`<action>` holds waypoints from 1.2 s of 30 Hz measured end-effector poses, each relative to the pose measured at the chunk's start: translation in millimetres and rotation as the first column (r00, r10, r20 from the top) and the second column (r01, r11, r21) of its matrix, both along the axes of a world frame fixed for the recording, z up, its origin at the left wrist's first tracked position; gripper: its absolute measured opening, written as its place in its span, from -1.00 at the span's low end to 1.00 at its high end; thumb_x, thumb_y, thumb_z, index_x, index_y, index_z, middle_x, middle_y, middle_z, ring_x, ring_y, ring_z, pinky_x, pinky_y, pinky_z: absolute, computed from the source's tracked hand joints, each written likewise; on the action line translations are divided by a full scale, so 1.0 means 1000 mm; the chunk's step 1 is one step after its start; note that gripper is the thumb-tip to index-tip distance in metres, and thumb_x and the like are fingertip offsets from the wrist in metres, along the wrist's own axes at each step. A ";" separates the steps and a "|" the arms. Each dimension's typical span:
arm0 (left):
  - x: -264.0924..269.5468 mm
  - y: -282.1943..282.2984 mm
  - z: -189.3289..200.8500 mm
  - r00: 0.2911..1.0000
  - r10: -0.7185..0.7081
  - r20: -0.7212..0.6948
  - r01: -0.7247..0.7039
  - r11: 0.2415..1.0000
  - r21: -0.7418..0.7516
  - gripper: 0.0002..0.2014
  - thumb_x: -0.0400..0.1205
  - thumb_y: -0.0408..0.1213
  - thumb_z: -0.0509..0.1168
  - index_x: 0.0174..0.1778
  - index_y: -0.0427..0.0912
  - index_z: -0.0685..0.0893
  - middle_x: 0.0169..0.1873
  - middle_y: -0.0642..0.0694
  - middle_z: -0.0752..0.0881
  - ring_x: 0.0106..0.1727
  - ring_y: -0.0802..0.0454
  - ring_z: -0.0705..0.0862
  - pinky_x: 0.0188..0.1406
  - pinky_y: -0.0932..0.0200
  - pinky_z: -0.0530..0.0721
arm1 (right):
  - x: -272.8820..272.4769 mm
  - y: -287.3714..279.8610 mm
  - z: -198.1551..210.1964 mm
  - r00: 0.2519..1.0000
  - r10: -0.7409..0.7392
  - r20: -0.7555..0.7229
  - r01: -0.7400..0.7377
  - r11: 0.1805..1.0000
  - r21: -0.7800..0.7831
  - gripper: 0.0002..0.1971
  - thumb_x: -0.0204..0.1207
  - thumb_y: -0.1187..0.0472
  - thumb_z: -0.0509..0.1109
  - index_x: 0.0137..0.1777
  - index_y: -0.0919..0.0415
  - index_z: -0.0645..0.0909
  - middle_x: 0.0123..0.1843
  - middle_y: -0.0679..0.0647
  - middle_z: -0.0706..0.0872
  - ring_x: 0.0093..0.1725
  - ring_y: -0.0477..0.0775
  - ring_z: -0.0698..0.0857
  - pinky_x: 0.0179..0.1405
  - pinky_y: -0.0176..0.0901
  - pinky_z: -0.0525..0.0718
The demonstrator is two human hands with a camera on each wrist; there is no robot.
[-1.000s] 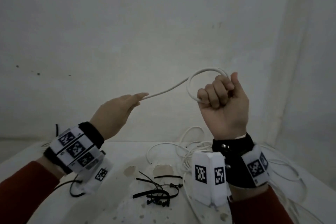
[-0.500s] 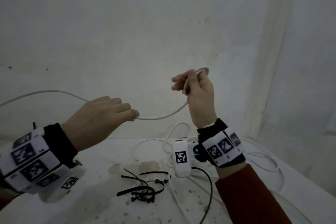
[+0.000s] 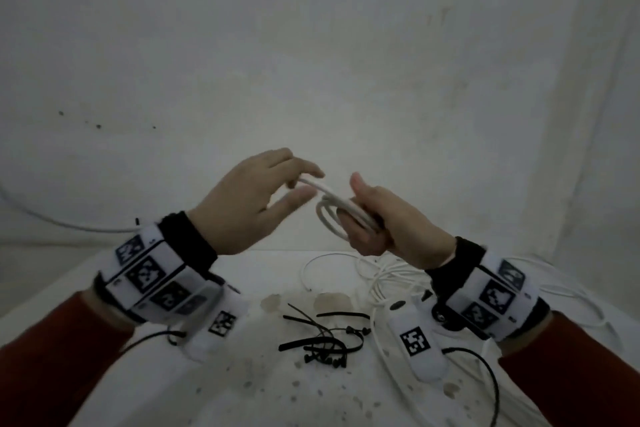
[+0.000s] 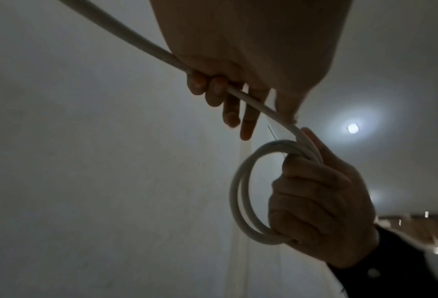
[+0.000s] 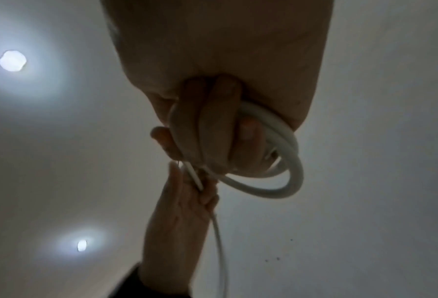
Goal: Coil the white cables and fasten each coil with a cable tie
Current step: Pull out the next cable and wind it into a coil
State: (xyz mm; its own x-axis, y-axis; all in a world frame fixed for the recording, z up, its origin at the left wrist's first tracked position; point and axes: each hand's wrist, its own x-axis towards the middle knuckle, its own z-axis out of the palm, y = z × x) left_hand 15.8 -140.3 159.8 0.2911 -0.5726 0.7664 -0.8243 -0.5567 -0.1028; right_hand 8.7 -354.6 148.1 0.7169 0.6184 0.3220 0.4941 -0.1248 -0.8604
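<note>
My right hand [image 3: 356,208] grips a small coil of white cable [image 3: 329,218] of two loops, held in the air above the table. In the left wrist view its fingers [image 4: 312,197] wrap one side of the coil [image 4: 240,193]. My left hand [image 3: 311,184] is just left of the coil. The cable's free length runs between its thumb and loosely curled fingers [image 4: 212,90], then trails off to the left [image 3: 69,224]. The right wrist view shows the coil [image 5: 289,171] under my right-hand fingers [image 5: 212,131], with the left hand [image 5: 184,201] beyond.
A bunch of black cable ties [image 3: 322,340] lies on the stained white table [image 3: 263,392] below my hands. Loose white cables [image 3: 381,274] lie tangled at the back right of the table. A white wall rises close behind.
My left hand has swung right, bringing the cable up to the right hand. The right hand has dropped and turned, and its coil now has two loops.
</note>
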 end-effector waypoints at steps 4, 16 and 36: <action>0.000 -0.016 -0.008 0.987 -0.090 -0.130 0.063 0.979 -0.195 -0.63 0.50 0.09 0.33 0.09 -0.08 0.67 -0.22 0.29 0.61 -0.24 0.28 0.50 -0.18 0.41 0.41 | 0.002 0.008 0.000 0.948 0.260 -0.181 -0.199 0.934 0.297 -0.39 0.49 -0.31 0.02 -0.63 0.11 0.33 -0.76 -0.12 0.21 -0.73 -0.10 0.13 -0.62 -0.21 0.10; 0.012 -0.020 -0.007 0.908 -0.172 -0.382 0.071 0.962 -0.264 -0.78 0.63 -0.01 0.21 -0.34 0.09 0.57 -0.44 0.22 0.63 -0.29 0.22 0.53 -0.20 0.37 0.44 | 0.005 0.009 -0.006 0.987 0.027 -0.158 0.057 0.862 0.503 -0.47 0.59 -0.16 0.15 -0.42 0.25 0.53 -0.62 0.01 0.26 -0.61 0.02 0.33 -0.33 -0.04 0.55; 0.001 -0.046 -0.010 0.814 -0.361 -0.455 0.152 0.888 -0.434 -0.71 0.70 -0.08 0.07 -0.27 -0.15 0.47 -0.54 -0.07 0.43 -0.57 0.08 0.43 -0.53 0.14 0.59 | 0.000 0.001 -0.009 0.801 0.495 -0.336 -0.252 0.789 0.561 -0.53 0.66 -0.09 -0.01 -0.42 0.10 0.41 -0.65 -0.09 0.10 -0.63 -0.03 0.08 -0.41 -0.18 0.36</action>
State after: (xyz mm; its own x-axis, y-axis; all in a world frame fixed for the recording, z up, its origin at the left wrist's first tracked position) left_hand 16.5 -186.1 149.4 0.5798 -0.3958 0.7122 -0.8132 -0.2260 0.5364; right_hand 9.0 -353.7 139.0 0.5930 0.7254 0.3495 -0.0394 0.4597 -0.8872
